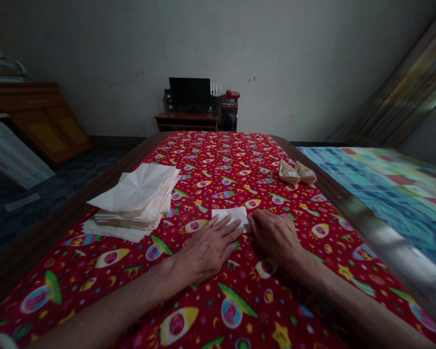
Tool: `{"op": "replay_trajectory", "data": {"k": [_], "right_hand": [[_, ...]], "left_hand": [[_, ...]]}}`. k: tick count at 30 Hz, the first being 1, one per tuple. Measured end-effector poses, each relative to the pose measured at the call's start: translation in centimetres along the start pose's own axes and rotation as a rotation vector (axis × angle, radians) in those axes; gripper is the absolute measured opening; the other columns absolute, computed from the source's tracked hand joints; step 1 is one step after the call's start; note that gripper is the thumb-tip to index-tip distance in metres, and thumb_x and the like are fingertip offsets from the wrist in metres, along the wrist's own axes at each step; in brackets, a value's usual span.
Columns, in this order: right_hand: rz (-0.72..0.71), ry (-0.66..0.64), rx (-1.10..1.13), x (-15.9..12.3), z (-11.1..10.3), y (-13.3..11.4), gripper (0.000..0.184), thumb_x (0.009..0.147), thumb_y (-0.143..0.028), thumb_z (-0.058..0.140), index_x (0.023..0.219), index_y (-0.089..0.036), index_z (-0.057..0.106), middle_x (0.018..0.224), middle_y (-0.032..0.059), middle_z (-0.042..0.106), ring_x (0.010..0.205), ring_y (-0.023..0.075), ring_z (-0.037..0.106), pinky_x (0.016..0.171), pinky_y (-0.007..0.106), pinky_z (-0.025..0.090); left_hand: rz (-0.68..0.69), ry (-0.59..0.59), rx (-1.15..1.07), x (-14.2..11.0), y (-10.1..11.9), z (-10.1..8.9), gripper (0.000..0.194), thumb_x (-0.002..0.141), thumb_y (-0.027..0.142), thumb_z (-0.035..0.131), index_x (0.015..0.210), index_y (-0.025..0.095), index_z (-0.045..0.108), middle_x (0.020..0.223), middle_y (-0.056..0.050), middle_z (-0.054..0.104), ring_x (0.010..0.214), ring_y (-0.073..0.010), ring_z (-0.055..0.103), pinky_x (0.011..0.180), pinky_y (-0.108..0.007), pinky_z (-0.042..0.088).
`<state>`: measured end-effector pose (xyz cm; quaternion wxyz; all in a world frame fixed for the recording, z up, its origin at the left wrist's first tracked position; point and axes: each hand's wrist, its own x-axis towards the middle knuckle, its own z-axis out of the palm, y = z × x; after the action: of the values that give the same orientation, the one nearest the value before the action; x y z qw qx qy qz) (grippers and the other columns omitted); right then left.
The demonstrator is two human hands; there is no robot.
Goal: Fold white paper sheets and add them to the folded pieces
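A small folded sheet of white paper [229, 212] lies on the red patterned cloth in front of me. My left hand [213, 244] rests flat on it, fingers stretched out and a little apart, covering its lower part. At the paper's right edge is my right hand [275, 232], its fingers curled in and closed on that edge; the fingertips are partly hidden. To the left sits a stack of creased white paper sheets [141, 186], the top one marked with fold lines fanning from its middle. Two folded tan paper pieces [297, 172] stand together at the right.
The red cloth [218, 160] covers a long dark-edged table. Beyond its far end are a black monitor [190, 90], speakers and a red telephone [233, 94]. A wooden cabinet [47, 121] stands left; a bed with a blue patterned cover [378, 194] is on the right.
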<state>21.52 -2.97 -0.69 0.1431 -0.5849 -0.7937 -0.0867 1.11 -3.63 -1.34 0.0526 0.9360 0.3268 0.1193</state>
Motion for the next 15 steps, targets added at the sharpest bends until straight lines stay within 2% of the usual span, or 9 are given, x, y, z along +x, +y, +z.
{"op": "replay_trajectory", "data": {"k": [2, 3, 5, 6, 8, 10, 12, 15], "right_hand": [[-0.157, 0.050, 0.019, -0.8, -0.2, -0.6, 0.028, 0.089, -0.019, 0.038, 0.088, -0.015, 0.066, 0.081, 0.0089, 0.069, 0.068, 0.0181, 0.062, 0.056, 0.028, 0.041], [-0.258, 0.070, 0.045, -1.2, -0.3, -1.0, 0.029, 0.089, -0.017, 0.038, 0.099, -0.013, 0.065, 0.096, 0.0115, 0.069, 0.082, 0.0203, 0.064, 0.066, 0.029, 0.046], [-0.433, 0.071, 0.096, -2.1, -0.3, -1.7, 0.037, 0.092, -0.020, 0.037, 0.123, -0.009, 0.054, 0.126, 0.0157, 0.057, 0.115, 0.0252, 0.053, 0.091, 0.038, 0.044], [-0.465, 0.057, 0.117, -2.5, -0.3, -2.0, 0.043, 0.093, -0.026, 0.038, 0.132, -0.007, 0.046, 0.134, 0.0164, 0.049, 0.125, 0.0262, 0.044, 0.098, 0.041, 0.041], [-0.490, -0.010, 0.161, -3.1, -0.1, -2.0, 0.058, 0.094, -0.037, 0.039, 0.142, -0.006, 0.029, 0.145, 0.0166, 0.034, 0.135, 0.0254, 0.030, 0.104, 0.042, 0.037], [-0.504, -0.075, 0.190, -3.6, 0.1, -1.5, 0.066, 0.094, -0.042, 0.038, 0.147, -0.009, 0.015, 0.150, 0.0144, 0.022, 0.138, 0.0230, 0.021, 0.108, 0.040, 0.033], [-0.487, -0.112, 0.189, -4.0, 0.4, -0.5, 0.068, 0.094, -0.042, 0.037, 0.148, -0.011, 0.008, 0.152, 0.0133, 0.016, 0.139, 0.0222, 0.017, 0.111, 0.041, 0.029], [-0.459, -0.150, 0.153, -4.4, 0.6, 0.8, 0.068, 0.095, -0.044, 0.036, 0.148, -0.012, 0.008, 0.152, 0.0133, 0.014, 0.139, 0.0229, 0.016, 0.112, 0.042, 0.026]], "left_hand": [[0.005, 0.002, 0.000, 0.0, 0.0, 0.0, 0.044, 0.096, 0.029, 0.034, 0.139, 0.023, 0.034, 0.146, -0.003, 0.037, 0.137, -0.0221, 0.026, 0.112, -0.046, 0.025], [0.006, 0.004, -0.002, 0.0, 0.1, 0.0, 0.043, 0.096, 0.029, 0.034, 0.138, 0.023, 0.036, 0.145, -0.003, 0.038, 0.137, -0.0222, 0.026, 0.112, -0.046, 0.026], [0.001, 0.004, -0.005, -0.1, 0.1, -0.1, 0.040, 0.096, 0.029, 0.036, 0.135, 0.022, 0.041, 0.143, -0.004, 0.041, 0.137, -0.0216, 0.027, 0.112, -0.045, 0.025], [0.001, 0.002, -0.006, -0.1, 0.1, -0.1, 0.039, 0.096, 0.028, 0.036, 0.133, 0.021, 0.044, 0.142, -0.005, 0.042, 0.137, -0.0211, 0.027, 0.112, -0.044, 0.025], [0.005, -0.008, -0.004, -0.1, 0.0, 0.0, 0.038, 0.096, 0.029, 0.036, 0.131, 0.020, 0.046, 0.142, -0.006, 0.043, 0.137, -0.0205, 0.027, 0.113, -0.043, 0.024], [0.010, -0.015, 0.003, -0.1, -0.1, 0.0, 0.039, 0.096, 0.030, 0.035, 0.133, 0.020, 0.043, 0.143, -0.006, 0.041, 0.137, -0.0204, 0.027, 0.113, -0.042, 0.023], [0.010, -0.017, 0.018, -0.3, -0.2, 0.1, 0.043, 0.096, 0.032, 0.034, 0.137, 0.020, 0.038, 0.144, -0.005, 0.039, 0.137, -0.0204, 0.027, 0.112, -0.042, 0.023], [0.008, -0.024, 0.045, -0.9, -0.5, -0.1, 0.046, 0.097, 0.034, 0.032, 0.141, 0.022, 0.031, 0.148, -0.003, 0.033, 0.137, -0.0193, 0.026, 0.112, -0.041, 0.023]]}}
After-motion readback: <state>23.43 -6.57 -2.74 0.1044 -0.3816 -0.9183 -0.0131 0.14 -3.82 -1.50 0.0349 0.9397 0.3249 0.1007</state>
